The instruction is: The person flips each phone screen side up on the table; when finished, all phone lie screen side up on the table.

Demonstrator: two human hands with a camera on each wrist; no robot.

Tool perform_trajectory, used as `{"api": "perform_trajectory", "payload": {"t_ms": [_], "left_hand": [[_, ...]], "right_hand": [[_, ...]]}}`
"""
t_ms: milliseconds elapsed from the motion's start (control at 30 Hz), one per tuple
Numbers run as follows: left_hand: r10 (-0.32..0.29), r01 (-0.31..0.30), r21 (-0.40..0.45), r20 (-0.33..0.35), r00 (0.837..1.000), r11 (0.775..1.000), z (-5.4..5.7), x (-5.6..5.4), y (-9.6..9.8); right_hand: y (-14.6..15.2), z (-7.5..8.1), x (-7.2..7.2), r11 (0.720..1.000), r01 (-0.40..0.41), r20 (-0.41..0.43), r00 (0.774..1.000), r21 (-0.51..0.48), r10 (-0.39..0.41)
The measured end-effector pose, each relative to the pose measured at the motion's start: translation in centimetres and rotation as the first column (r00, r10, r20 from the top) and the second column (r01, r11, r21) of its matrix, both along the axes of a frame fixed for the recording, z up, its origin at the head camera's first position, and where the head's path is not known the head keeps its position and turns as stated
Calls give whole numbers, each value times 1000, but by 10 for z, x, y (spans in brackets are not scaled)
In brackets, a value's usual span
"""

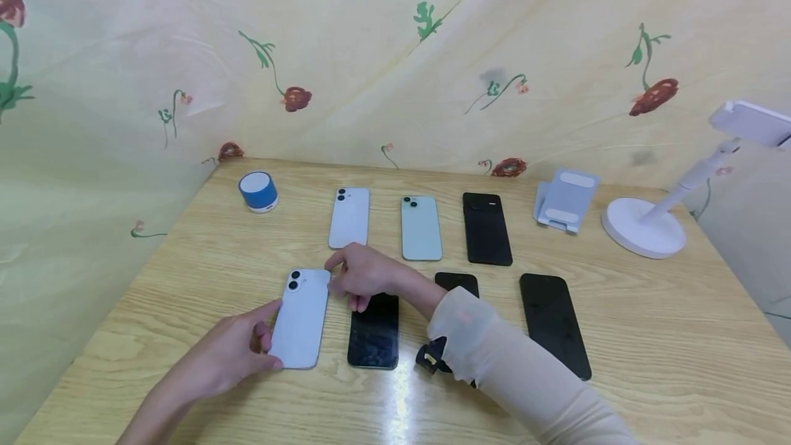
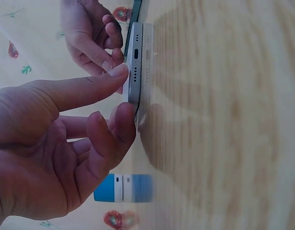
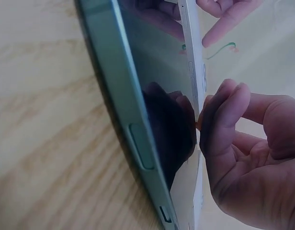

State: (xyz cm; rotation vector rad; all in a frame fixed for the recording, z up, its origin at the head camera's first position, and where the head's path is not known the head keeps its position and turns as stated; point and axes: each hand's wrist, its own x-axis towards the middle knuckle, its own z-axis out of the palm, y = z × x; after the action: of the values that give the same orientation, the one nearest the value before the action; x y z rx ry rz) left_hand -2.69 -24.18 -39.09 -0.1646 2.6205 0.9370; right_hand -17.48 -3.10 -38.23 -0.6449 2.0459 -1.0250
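A pale smartphone with two rear cameras lies back up at the front left of the table. My left hand grips it at the lower left, thumb at the bottom corner and a finger along the left edge. In the left wrist view the thumb meets the phone beside its charging port. My right hand reaches across to the top right corner, where its bent fingertips hold the edge. Under that hand lies a black-screened phone, whose green side fills the near part of the right wrist view.
Behind stand a blue speaker, a white phone, a mint phone and a black phone. Another dark phone lies right of my forearm. A folding stand and a white round-based holder are at right.
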Motion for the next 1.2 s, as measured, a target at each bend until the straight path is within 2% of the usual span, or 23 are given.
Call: {"api": "perform_trajectory", "payload": {"t_ms": [167,333,633,867,1033,1200], "left_hand": [[-20,20,-44,12,1000,999,0,-3,1],[-44,44,-52,-2,999,998,0,-2,0],[-49,47,-84,-22,999,995,0,-3,3],[-74,70,-107,-26,997,992,0,-5,7],[-99,95,-77,-39,994,992,0,-6,6],[-122,123,0,-44,991,992,0,-5,3]], "right_hand": [[1,-1,0,1000,-3,-2,1000,-2,3],[2,-1,1,1000,3,-19,1000,10,-3],[-2,-3,8,998,65,-60,996,19,-64],[-3,-3,9,994,105,-25,994,-22,-106],[-1,-2,5,990,134,8,991,-50,-134],[2,-2,2,988,136,57,990,-77,-132]]}}
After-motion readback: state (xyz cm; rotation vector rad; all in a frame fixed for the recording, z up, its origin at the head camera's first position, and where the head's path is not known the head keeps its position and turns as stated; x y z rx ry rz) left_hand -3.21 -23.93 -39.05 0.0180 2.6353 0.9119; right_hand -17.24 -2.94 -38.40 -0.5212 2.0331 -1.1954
